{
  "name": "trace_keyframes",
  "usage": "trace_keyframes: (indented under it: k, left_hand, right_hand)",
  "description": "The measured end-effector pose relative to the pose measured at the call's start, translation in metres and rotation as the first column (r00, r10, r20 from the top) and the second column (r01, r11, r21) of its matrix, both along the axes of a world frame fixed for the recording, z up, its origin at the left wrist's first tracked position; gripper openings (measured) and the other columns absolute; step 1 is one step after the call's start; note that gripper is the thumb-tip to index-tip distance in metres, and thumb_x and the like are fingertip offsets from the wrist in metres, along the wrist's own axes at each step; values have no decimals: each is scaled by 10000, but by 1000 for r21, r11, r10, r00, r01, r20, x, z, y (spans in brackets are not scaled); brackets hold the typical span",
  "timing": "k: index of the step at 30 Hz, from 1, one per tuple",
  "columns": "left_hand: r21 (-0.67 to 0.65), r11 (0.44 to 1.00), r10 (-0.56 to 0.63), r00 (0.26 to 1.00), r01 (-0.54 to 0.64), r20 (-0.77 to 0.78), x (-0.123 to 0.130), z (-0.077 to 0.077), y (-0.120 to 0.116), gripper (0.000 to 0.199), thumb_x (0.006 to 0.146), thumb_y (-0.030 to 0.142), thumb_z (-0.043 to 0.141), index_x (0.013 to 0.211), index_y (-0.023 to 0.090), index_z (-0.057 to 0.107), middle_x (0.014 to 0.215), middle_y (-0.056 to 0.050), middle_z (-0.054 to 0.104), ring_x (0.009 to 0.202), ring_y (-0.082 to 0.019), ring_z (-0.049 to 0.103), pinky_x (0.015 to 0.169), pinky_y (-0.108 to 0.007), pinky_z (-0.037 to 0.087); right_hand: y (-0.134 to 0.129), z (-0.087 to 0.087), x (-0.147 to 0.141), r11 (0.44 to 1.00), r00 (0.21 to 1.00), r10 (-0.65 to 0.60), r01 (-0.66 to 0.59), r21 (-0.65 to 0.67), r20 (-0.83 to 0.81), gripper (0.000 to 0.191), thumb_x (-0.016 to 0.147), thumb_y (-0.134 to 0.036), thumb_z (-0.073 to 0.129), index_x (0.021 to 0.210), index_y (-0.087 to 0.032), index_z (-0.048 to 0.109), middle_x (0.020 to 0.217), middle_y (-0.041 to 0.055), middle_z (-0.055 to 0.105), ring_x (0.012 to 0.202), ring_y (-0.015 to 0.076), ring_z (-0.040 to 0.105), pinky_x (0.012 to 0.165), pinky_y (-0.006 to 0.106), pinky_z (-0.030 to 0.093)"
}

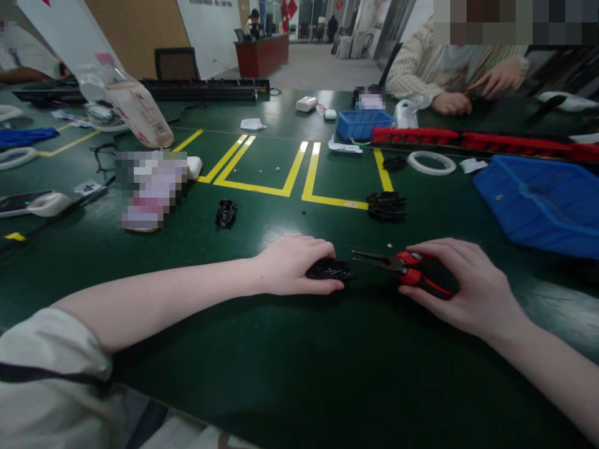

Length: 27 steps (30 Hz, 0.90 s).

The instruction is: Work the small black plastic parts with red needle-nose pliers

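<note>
Paper tag (88, 187): white, with one dark mark, too blurred to read surely;
Bottle (138, 112): pink cap; printed characters and a barcode, the wording illegible;
Loose black part (226, 213): on the green tabletop (281, 374), beyond the left forearm;
Left grip (294, 265): clamped on the held black part (330, 270), which lies between thumb and fingers, its right end protruding toward the pliers;
Pliers (409, 268): red and black handles; tips slightly parted, just beside that part;
Right grip (468, 284): closed around the handles;
Blue tray (543, 206): beyond the right grip
</note>
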<state>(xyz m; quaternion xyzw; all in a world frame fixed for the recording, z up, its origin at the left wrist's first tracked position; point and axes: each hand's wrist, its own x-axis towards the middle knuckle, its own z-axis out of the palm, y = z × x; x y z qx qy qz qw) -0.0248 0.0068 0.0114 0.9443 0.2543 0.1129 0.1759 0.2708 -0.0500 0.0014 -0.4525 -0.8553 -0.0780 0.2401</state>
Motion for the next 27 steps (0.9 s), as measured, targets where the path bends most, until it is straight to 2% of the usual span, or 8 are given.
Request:
trace_keyframes:
  k: [8, 15, 21, 27]
  left_hand:
    - [51, 999, 20, 999, -18, -37, 1, -3, -1, 398, 874, 584, 538, 893, 186, 550, 801, -16, 635, 738, -196, 603, 645, -300, 382]
    - [71, 997, 16, 999, -14, -39, 1, -3, -2, 405, 869, 594, 537, 875, 189, 542, 795, -16, 632, 730, -196, 595, 647, -301, 379]
    - [71, 997, 5, 1000, -3, -23, 0, -3, -2, 400, 881, 586, 531, 861, 187, 539, 786, -9, 620, 723, -191, 587, 640, -297, 373]
    - [98, 995, -35, 999, 37, -19, -1, -3, 0, 409, 912, 591, 495, 858, 188, 536, 811, -14, 624, 741, -189, 588, 651, -296, 371]
  right_hand:
    - [1, 0, -14, 994, 993, 110, -111, 18, 38, 480, 802, -496, 675, 1179, -216, 573, 1038, 121, 657, 933, 332, 634, 806, 505, 497]
    - [0, 3, -14, 995, 993, 99, -99, -4, 63, 438, 788, -527, 663, 1110, -234, 609, 1008, 111, 686, 899, 315, 655, 765, 467, 507]
    - [1, 3, -15, 987, 980, 140, -149, 55, 141, 431, 802, -522, 655, 1060, -184, 582, 952, 129, 691, 836, 294, 666, 744, 457, 514]
    - [2, 3, -15, 985, 975, 168, -172, 18, 143, 411, 819, -526, 633, 1070, -210, 557, 931, 111, 690, 815, 300, 673, 710, 458, 520]
